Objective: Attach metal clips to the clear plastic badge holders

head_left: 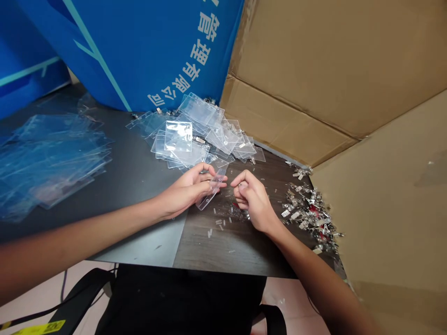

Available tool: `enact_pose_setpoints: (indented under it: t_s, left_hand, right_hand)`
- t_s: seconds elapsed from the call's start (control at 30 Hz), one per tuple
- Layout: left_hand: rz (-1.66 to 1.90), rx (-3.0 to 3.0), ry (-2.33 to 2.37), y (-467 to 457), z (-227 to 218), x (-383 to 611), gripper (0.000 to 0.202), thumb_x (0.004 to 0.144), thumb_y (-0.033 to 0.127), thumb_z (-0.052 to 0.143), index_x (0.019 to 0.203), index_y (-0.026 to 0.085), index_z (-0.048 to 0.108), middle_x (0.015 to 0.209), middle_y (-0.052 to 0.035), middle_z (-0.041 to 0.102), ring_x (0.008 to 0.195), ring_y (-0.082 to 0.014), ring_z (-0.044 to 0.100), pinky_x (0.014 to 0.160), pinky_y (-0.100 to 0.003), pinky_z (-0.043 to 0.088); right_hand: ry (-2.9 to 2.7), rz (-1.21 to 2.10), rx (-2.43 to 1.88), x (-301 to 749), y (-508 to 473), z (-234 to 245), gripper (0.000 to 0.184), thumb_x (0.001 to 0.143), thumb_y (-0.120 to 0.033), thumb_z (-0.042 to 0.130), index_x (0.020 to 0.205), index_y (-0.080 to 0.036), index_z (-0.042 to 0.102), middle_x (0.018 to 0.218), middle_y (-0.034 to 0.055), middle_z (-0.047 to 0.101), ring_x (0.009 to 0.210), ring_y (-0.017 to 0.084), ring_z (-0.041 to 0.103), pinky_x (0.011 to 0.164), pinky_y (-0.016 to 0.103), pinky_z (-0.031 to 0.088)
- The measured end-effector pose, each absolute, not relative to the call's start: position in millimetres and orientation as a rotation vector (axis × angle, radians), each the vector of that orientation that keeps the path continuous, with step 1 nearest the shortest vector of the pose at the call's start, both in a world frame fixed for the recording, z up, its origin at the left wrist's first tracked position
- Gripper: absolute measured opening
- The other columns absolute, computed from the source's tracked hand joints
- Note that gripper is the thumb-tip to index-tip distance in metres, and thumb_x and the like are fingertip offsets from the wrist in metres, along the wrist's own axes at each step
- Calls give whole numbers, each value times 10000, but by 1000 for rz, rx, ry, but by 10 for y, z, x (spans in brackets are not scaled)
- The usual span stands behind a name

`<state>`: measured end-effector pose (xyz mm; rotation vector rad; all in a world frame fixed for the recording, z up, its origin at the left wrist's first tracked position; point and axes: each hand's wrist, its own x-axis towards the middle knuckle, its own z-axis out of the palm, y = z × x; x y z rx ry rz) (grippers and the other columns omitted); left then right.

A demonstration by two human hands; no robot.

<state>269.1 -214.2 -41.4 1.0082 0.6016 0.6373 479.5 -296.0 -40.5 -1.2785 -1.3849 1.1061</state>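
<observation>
Over the dark wooden tabletop (223,246), my left hand (183,190) pinches a clear plastic badge holder (211,190), while my right hand (251,197) curls closed, its hold unclear, near a heap of metal badge clips (309,214) on the right.

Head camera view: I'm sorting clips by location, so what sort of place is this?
Probably a small workroom or packing corner for handwork: clear plastic badge holders and a heap of metal clips lie on a dark table, beside large cardboard box flaps.
</observation>
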Motion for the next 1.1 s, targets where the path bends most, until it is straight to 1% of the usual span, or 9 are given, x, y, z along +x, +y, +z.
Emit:
enact_pose_setpoints:
  t_s: [0.07, 0.13, 0.3, 0.43, 0.57, 0.7, 0.83, 0.97, 1.1]
  left_hand:
    - [638, 1031, 624, -2155, -402, 2694, 338, 913, 213, 843, 1088, 236, 554, 1323, -83, 808, 1216, -219, 782, 1206, -479, 533]
    - [642, 1056, 634, -2160, -397, 2688, 315, 958, 231, 805, 1111, 247, 531, 1357, -88, 801, 1224, -232, 789, 1185, -495, 548]
    - [675, 1092, 547, -2136, -435, 2655, 374, 950, 165, 750, 1207, 263, 495, 1435, -84, 752, 1215, -212, 787, 1225, -517, 529]
    - [714, 1124, 488, -2114, -463, 2640, 466, 912, 117, 738, 1283, 269, 500, 1415, -93, 731, 1316, -253, 750, 1238, -550, 534]
    - [737, 1193, 480, -2104, -455, 2630, 539, 893, 99, 729, 1352, 281, 512, 1397, -103, 725, 1369, -291, 724, 1239, -577, 545]
    - [738, 1294, 475, -2099, -428, 2612, 569, 910, 111, 716, 1426, 286, 551, 1435, -109, 705, 1319, -286, 743, 1246, -583, 556]
    - [730, 1358, 433, -2096, -413, 2605, 470, 915, 109, 698, 1360, 254, 657, 1430, -100, 686, 1345, -288, 724, 1265, -558, 561]
    - [759, 1386, 431, -2102, -408, 2609, 443, 922, 102, 697, 1340, 250, 683, 1432, -99, 680, 1344, -294, 719, 1236, -553, 582]
    - [802, 1473, 484, -2114, -373, 2611, 461, 927, 127, 737, 1370, 250, 693, 1449, -110, 698, 1317, -293, 722, 1237, -548, 569]
  right_hand:
    - [-1287, 1197, -1249, 4796, -2937, -432, 74, 997, -310, 536, 978, -248, 570, 676, -96, 376, 548, 114, 262, 515, 249, 232]
    - [-1302, 1194, -1257, 4796, -2917, -442, 95, 990, -317, 584, 964, -234, 623, 666, -93, 382, 547, 111, 291, 520, 249, 245]
    - [-1463, 1122, -1237, 4787, -2899, -412, 297, 1120, -472, 574, 1067, -215, 713, 817, -25, 583, 608, 109, 444, 559, 263, 349]
    - [-1483, 1194, -1164, 4761, -2908, -411, 357, 1144, -586, 563, 1173, -238, 638, 848, -21, 670, 610, 117, 498, 582, 265, 456]
    - [-1374, 1307, -1094, 4738, -2901, -429, 392, 1099, -643, 653, 1083, -266, 548, 819, -31, 706, 607, 122, 555, 555, 249, 508]
    - [-1310, 1278, -1110, 4739, -2868, -401, 411, 979, -611, 837, 982, -227, 691, 854, 2, 725, 658, 123, 626, 557, 244, 547]
    - [-1256, 1236, -1135, 4759, -2854, -384, 341, 897, -536, 934, 957, -211, 848, 860, 34, 791, 725, 141, 699, 663, 277, 627]
    - [-1206, 1284, -1155, 4754, -2877, -374, 357, 873, -529, 958, 998, -204, 884, 876, 62, 853, 748, 164, 775, 736, 314, 672]
    - [-1204, 1348, -1177, 4724, -2906, -323, 403, 847, -545, 978, 988, -186, 861, 859, 73, 861, 712, 171, 790, 699, 309, 663]
